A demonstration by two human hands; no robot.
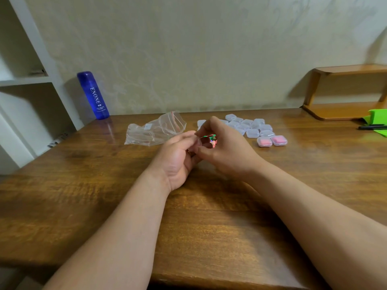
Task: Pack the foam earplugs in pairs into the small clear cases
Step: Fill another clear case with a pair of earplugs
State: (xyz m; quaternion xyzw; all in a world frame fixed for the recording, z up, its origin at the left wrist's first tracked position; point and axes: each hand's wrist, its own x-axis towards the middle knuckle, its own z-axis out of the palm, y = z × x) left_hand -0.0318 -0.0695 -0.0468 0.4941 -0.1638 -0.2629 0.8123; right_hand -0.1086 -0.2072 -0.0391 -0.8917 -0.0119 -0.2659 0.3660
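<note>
My left hand (180, 158) and my right hand (222, 149) meet above the middle of the wooden table (104, 185). Between their fingertips sits a small clear case (201, 141) with pink foam earplugs (213, 141) at it; both hands hold it with curled fingers. Whether its lid is open is hidden by the fingers. Behind my right hand lies a cluster of several empty clear cases (251, 126). Two cases holding pink earplugs (271, 141) sit at the cluster's near edge. A clear zip bag (155, 130) lies behind my left hand.
A blue bottle (93, 95) stands at the table's back left by the wall. A wooden shelf (343, 91) rises at the back right, with a green object (377, 120) and a black pen (372, 127) beside it. White shelving (25, 80) stands left.
</note>
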